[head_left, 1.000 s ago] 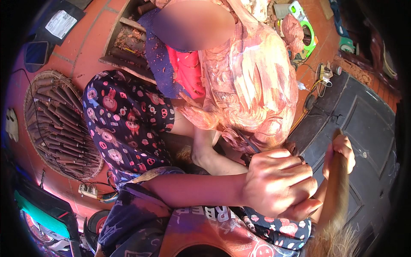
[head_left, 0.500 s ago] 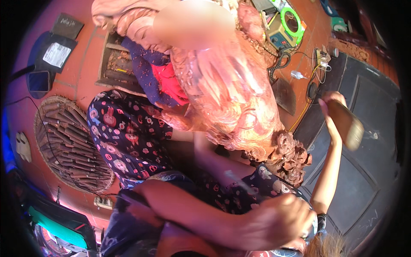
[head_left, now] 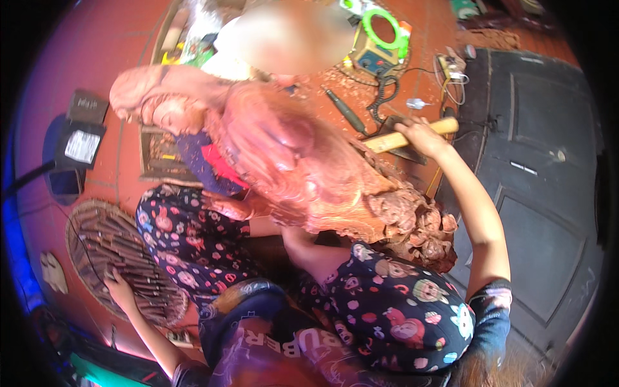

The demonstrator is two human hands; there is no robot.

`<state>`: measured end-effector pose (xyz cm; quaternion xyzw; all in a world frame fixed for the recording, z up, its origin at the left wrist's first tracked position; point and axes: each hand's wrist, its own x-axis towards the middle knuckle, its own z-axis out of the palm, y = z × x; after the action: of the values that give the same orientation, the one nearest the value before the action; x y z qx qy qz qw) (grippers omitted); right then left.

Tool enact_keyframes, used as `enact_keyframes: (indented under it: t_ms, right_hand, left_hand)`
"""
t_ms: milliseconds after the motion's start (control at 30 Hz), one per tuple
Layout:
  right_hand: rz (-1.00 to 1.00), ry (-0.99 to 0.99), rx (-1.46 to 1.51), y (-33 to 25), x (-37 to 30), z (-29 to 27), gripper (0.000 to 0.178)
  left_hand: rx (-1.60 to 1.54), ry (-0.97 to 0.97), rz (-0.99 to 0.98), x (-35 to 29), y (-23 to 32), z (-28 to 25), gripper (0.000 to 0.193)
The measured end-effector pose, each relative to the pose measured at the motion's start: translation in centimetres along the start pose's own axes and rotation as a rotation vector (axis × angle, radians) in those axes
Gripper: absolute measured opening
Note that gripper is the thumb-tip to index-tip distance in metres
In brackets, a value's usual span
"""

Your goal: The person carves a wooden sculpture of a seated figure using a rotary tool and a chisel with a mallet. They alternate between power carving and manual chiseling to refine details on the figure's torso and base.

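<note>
Across my legs lies a large reddish wood carving of a robed, hooded figure (head_left: pixel 290 155), its head at the left and its knotty base at the right. My right hand (head_left: pixel 422 137) is wrapped round a pale wooden mallet (head_left: pixel 443 126) beyond the carving's base; part of the mallet's other end is behind the carving. At the lower left, my left hand (head_left: pixel 120 289) reaches over a round woven basket (head_left: pixel 76 222) of wood-handled carving chisels (head_left: pixel 129 251). Its fingers look apart, touching or just above the chisels.
A control box (head_left: pixel 376 57) with a coiled cord stands beyond the carving, near a dark green handpiece (head_left: pixel 345 111). A dark panelled board (head_left: pixel 541 180) lies at the right. Left are a wooden tray (head_left: pixel 151 151) with shavings, a phone (head_left: pixel 64 183) and a power strip (head_left: pixel 180 337).
My left hand has gone from beside my right forearm to the chisel basket. My right hand has moved left with the mallet, toward the carving. The view has shifted.
</note>
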<state>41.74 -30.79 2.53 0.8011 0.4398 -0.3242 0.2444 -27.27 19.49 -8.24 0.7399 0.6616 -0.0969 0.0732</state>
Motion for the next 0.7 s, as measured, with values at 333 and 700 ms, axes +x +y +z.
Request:
enact_keyframes:
  t_ms: [333, 700]
  right_hand:
    - [-0.051, -0.007, 0.037, 1.2, 2.3, 5.3, 0.044]
    - [0.596, 0.004, 0.192, 9.5, -4.0, 12.8, 0.075]
  left_hand:
    - [0.235, 0.071, -0.314, -0.1, -6.6, 7.0, 0.066]
    - [0.301, 0.305, -0.191, -2.4, -0.7, 3.4, 0.063]
